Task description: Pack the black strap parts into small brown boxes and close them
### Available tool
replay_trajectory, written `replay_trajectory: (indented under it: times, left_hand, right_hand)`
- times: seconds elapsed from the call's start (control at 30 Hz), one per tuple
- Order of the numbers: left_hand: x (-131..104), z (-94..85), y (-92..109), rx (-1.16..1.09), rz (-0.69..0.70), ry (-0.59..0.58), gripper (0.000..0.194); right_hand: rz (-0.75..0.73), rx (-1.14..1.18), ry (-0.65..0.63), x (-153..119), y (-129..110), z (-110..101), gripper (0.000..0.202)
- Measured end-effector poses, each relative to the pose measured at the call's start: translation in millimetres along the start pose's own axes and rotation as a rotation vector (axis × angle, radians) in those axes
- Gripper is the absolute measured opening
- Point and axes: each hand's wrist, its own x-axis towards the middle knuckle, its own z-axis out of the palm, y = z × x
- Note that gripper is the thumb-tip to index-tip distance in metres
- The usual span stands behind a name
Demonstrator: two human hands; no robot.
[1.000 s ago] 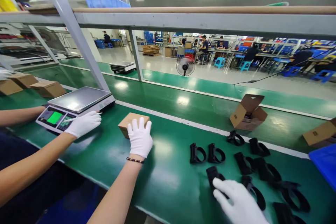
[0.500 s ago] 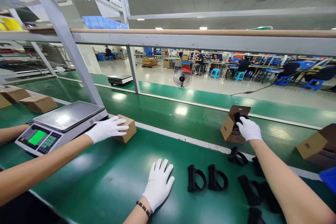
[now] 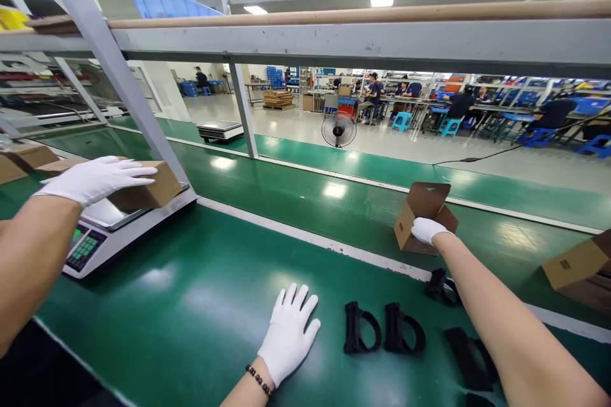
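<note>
My left hand point(image 3: 289, 334), in a white glove with a beaded bracelet at the wrist, lies flat on the green work surface point(image 3: 200, 331), fingers spread and holding nothing. To its right stand two black parts with round loops, one black looped part point(image 3: 361, 329) beside another black looped part point(image 3: 405, 329). My right hand point(image 3: 428, 231), also gloved in white, reaches into an open brown cardboard box point(image 3: 405, 229) with its flap up. Its fingers are hidden inside the box. More black parts point(image 3: 470, 356) lie near my right forearm, partly covered by it.
At the left a co-worker's gloved hand point(image 3: 95, 181) is on a closed cardboard box point(image 3: 165, 184) over a weighing scale point(image 3: 138, 229). Another open box point(image 3: 573, 267) stands at the right edge. A slanted metal post point(image 3: 109, 63) and a shelf beam point(image 3: 334, 41) cross in front.
My right hand has sunk deeper into the open box, and the black part it held is out of sight. The co-worker's hand has brought a box leftward to the scale. My left hand stays put.
</note>
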Motion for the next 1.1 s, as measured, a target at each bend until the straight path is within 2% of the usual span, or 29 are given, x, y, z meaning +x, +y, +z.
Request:
replay_trajectory:
  times: [0.17, 0.27, 0.33, 0.43, 0.57, 0.67, 0.73, 0.83, 0.9, 0.97, 1.03, 1.1]
  left_hand:
    - [0.4, -0.7, -0.3, -0.046, 0.007, -0.006, 0.042]
    - [0.1, -4.2, 1.7, -0.100, -0.025, 0.001, 0.042]
    - [-0.1, -6.4, 3.1, -0.134, -0.039, 0.021, 0.041]
    - [-0.1, -7.1, 4.0, -0.166, -0.033, 0.047, 0.040]
    - [2.5, -2.7, 2.0, -0.246, -0.066, 0.120, 0.041]
    - [4.4, -2.3, -2.8, -0.416, -0.148, 0.219, 0.048]
    - [2.5, -6.7, -7.0, -0.570, -0.163, 0.299, 0.060]
    - [-9.0, -17.8, -12.7, -0.763, -0.145, 0.439, 0.085]
    - [-23.4, -24.4, -15.3, -0.850, -0.194, 0.517, 0.093]
    - [-41.9, -28.2, -16.4, -0.903, -0.271, 0.563, 0.085]
    - [-61.4, -29.3, -15.6, -0.921, -0.316, 0.583, 0.077]
    - [-78.1, -28.8, -12.5, -0.918, -0.315, 0.574, 0.078]
  right_hand:
    - [0.008, -0.016, 0.051, -18.4, 6.2, -9.9, 0.032]
    - [0.011, -0.022, 0.071, -29.7, 10.1, -8.6, 0.030]
    - [-0.001, -0.017, 0.086, -32.9, 4.4, -6.6, 0.028]
    - [-0.044, -0.010, 0.128, -35.0, -18.4, -8.3, 0.028]
    - [-0.143, 0.001, 0.205, -50.3, -70.4, -14.8, 0.027]
    - [-0.284, 0.013, 0.251, -84.4, -121.4, -5.2, 0.023]
    - [-0.408, 0.017, 0.272, -119.1, -156.2, 12.2, 0.019]
    - [-0.614, 0.017, 0.277, -180.5, -197.5, 46.3, 0.026]
    - [-0.766, 0.026, 0.261, -219.2, -213.5, 64.5, 0.028]
    - [-0.899, 0.046, 0.249, -250.1, -221.8, 72.6, 0.030]
    - [-1.005, 0.038, 0.285, -271.1, -227.5, 69.2, 0.035]
    - [-1.033, -0.051, 0.290, -283.0, -234.6, 57.9, 0.037]
